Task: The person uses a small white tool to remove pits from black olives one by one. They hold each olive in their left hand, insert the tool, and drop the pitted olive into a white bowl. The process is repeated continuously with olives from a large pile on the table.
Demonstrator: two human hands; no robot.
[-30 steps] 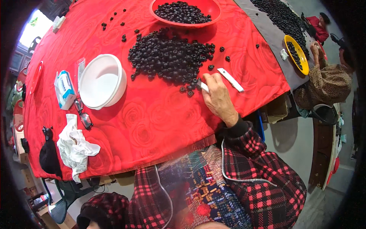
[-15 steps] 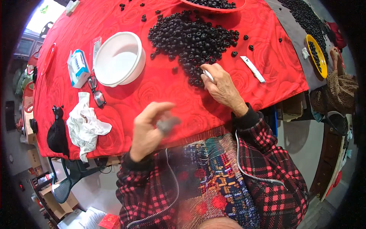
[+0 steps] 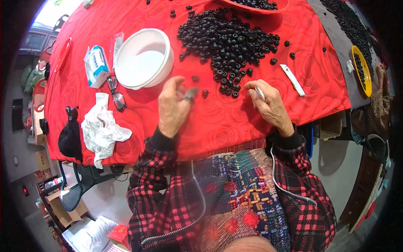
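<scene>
My left hand (image 3: 173, 107) hovers over the red cloth in front of the white bowl (image 3: 166, 67), fingers apart. A grey cover or piece (image 3: 191, 93) sits at its thumb, blurred by motion. Right of it, my right hand (image 3: 272, 107) is closed around a small white tool (image 3: 260, 93), whose tip I cannot make out. A heap of small round black pieces with holes (image 3: 222, 40) spreads just beyond both hands. Two loose black pieces, one of them nearer (image 3: 205, 93), lie between my left hand and the heap.
Left of the bowl are a blue-and-white packet (image 3: 97, 67), eyeglasses (image 3: 119, 101), a white cloth (image 3: 100, 130) and a black cap-like item (image 3: 70, 140). A white strip (image 3: 292, 80) lies at right. Another person's sleeve (image 3: 380, 107) shows near a yellow plate (image 3: 367, 77).
My left hand has moved farther over the table, toward the heap. My right hand has drawn back from the heap's near edge, to the right. The view has shifted slightly.
</scene>
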